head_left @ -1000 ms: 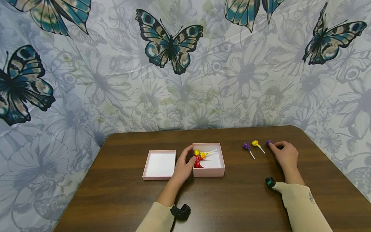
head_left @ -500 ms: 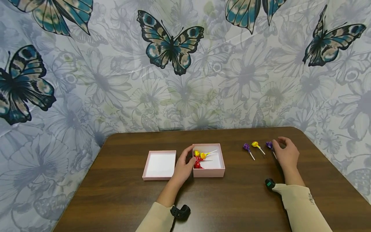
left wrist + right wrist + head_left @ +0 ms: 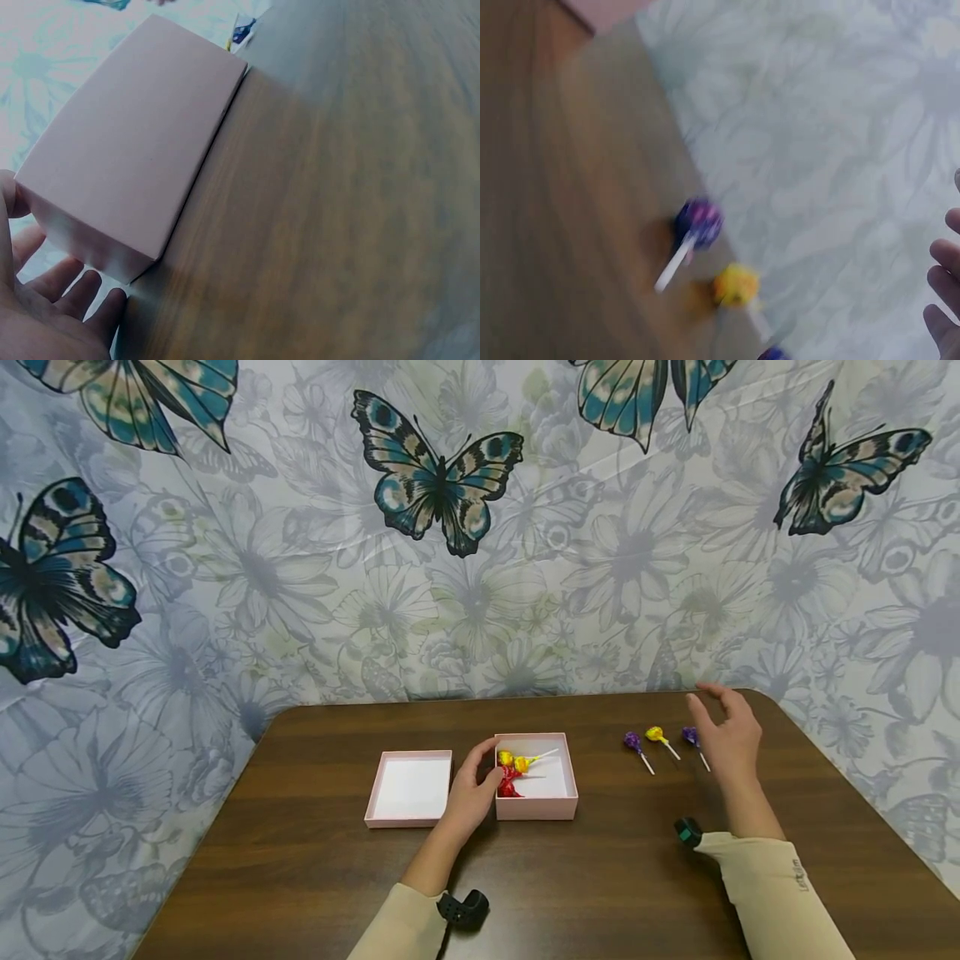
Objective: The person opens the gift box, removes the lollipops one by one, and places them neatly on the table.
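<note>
My left hand (image 3: 472, 783) holds the left wall of an open pink box (image 3: 536, 808), its thumb at the rim. Inside lie yellow lollipops (image 3: 521, 765) and red-wrapped lollipops (image 3: 508, 787), partly behind the thumb. In the left wrist view, the fingers (image 3: 56, 279) curl beside the box's outer wall (image 3: 135, 135). My right hand (image 3: 729, 735) is raised with fingers apart and nothing in them. Just left of it lies a purple lollipop (image 3: 690, 735). Further left are a yellow lollipop (image 3: 655, 733) and another purple lollipop (image 3: 633, 741), sticks pointing toward me.
The pink-edged lid (image 3: 409, 787), white inside, lies on the brown wooden table (image 3: 592, 885) left of the box. A butterfly-printed cloth (image 3: 465, 610) hangs right behind the table's far edge. Dark bands sit on both wrists.
My right hand has let go of the rightmost purple lollipop, which now lies beside the others. That hand has risen away toward the far edge. The left hand stays at the box.
</note>
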`<action>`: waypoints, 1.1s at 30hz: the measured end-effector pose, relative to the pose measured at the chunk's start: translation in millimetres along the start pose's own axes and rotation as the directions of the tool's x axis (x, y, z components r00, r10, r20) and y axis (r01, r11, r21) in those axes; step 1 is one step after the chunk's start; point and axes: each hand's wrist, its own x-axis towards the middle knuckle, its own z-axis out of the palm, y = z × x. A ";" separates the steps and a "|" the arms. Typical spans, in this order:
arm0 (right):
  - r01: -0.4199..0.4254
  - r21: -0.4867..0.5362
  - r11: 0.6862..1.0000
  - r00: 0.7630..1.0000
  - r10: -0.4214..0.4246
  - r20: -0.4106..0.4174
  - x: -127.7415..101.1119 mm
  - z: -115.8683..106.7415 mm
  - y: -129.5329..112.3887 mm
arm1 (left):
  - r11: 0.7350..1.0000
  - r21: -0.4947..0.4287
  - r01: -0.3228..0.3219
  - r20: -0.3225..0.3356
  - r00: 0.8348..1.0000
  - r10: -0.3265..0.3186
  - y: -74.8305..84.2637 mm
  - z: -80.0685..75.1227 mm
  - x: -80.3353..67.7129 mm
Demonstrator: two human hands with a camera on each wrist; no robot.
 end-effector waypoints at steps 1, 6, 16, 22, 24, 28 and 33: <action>0.019 0.005 1.000 1.000 -0.019 -0.008 -0.3 0.2 -5.1 | 1.000 -0.001 0.002 0.001 1.000 -0.002 -0.1 -0.3 -0.2; 0.078 0.046 0.996 0.997 -0.079 0.010 -3.6 0.7 -28.9 | 1.000 -0.002 -0.001 -0.003 1.000 0.001 -0.7 -1.4 -0.9; 0.291 0.271 0.918 0.936 -0.332 0.117 -14.3 6.0 -68.6 | 0.999 -0.043 -0.025 0.004 1.000 0.025 -3.3 0.8 0.6; 0.190 0.511 0.839 0.835 -0.411 0.365 -16.2 14.3 -80.6 | 0.999 -0.044 -0.014 0.005 1.000 0.014 -4.1 0.4 0.5; 0.114 0.522 0.845 0.771 -0.407 0.490 -16.1 17.5 -82.7 | 0.999 -0.039 -0.013 0.006 1.000 0.014 -5.0 0.2 0.8; 0.035 0.498 0.867 0.605 -0.415 0.679 -14.2 29.0 -82.1 | 0.999 -0.041 -0.014 0.008 1.000 0.015 -2.7 0.2 0.0; -0.017 0.487 0.873 0.481 -0.420 0.769 -14.8 46.4 -82.6 | 0.999 -0.035 0.003 0.036 0.999 -0.002 18.5 -4.1 -7.9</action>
